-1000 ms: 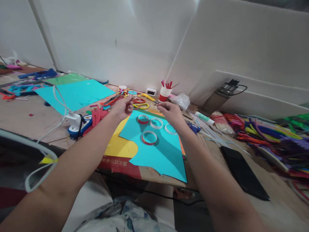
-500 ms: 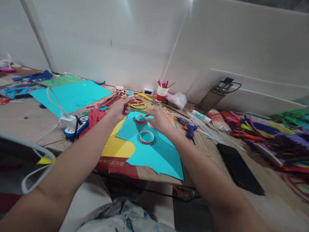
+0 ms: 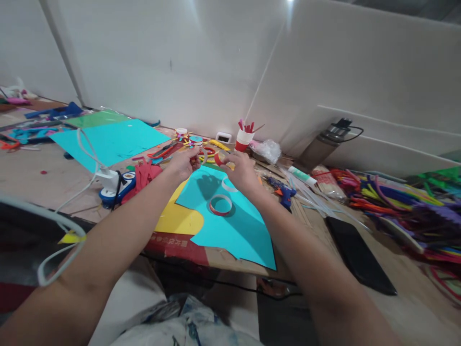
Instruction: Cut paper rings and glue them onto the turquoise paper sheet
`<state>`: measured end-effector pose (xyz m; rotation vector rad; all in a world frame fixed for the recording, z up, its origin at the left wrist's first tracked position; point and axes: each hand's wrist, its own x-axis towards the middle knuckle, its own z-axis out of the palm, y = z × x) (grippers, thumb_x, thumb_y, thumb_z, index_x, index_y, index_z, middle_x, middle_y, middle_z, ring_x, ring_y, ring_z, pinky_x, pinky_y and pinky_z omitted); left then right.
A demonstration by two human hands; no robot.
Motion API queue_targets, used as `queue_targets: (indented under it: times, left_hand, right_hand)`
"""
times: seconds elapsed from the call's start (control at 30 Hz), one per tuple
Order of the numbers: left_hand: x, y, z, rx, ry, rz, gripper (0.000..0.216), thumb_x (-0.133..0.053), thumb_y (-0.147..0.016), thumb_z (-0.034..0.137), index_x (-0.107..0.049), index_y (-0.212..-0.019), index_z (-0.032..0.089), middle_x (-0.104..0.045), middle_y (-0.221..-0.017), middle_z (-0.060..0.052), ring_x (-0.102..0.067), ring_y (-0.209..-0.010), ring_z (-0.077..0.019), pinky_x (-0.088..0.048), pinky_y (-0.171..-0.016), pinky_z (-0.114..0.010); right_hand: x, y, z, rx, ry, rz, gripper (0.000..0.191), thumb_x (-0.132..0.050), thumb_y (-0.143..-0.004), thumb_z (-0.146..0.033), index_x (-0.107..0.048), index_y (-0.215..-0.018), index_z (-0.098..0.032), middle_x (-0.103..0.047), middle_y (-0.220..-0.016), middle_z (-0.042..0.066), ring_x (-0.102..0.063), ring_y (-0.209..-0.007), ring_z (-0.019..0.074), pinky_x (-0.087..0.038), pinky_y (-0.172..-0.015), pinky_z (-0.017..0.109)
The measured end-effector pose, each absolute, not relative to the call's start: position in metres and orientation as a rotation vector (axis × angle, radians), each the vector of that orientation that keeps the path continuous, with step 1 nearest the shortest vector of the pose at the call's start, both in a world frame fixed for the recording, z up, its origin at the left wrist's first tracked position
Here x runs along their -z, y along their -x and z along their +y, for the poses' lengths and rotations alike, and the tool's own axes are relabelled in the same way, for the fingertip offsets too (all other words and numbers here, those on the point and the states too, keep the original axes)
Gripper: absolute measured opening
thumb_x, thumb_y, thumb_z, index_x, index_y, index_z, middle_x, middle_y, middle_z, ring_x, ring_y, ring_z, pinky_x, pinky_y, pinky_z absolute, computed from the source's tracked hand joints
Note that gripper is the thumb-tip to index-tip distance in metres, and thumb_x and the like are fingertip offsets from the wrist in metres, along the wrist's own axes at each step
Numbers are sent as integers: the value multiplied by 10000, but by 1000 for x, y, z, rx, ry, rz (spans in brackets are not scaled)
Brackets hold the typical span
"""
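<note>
My left hand (image 3: 184, 165) is closed on a thin pale ring (image 3: 204, 156), raised above the far edge of a blue paper sheet (image 3: 237, 235). Close by on the right, my right hand (image 3: 240, 169) pinches a red paper ring (image 3: 218, 159), also off the sheet. The two held rings are near each other; I cannot tell whether they touch. A red-and-white paper ring (image 3: 220, 205) stands on the blue sheet below my hands. Another whitish ring (image 3: 228, 184) lies partly hidden behind my right hand.
A hot glue gun (image 3: 285, 193) and black phone (image 3: 360, 254) lie to the right, with a bottle (image 3: 320, 144) behind. Pipe cleaners (image 3: 396, 192) pile up far right. At left are a power strip (image 3: 117, 188) with cables and another blue sheet (image 3: 115, 142).
My right hand has picked the red ring up off the blue sheet and brought it towards my left hand. The pale ring in my left hand now shows more clearly.
</note>
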<state>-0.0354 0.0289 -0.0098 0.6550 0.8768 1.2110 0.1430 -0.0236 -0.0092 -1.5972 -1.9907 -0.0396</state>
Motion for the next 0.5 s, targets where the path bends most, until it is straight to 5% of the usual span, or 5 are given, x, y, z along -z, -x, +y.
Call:
queue_targets:
  times: [0.27,0.5]
  left_hand:
    - [21,23,17,-972,-857,636,145,-747,-788,237,-671,-848,129,-689,-747,-46,-627,-595,-108,-468,-530,-208]
    - [21,26,22,-1087,-869,700,78,-689,-815,140,-653,-751,115,-640,-625,-20,-568,-519,-72,-400,-481,-173]
  right_hand:
    - [9,-130,-27,84,1581,-2043,109,-637,-875,-222,-737,-918,-216,-658,-1141,95,-496,-1139,309,-324,-938,454]
    - [3,-146,-36,72,1605,-1993,188,-631,-896,-305,-725,-1041,-233,-641,-1207,102,-510,-1136,306,-348,-914,445]
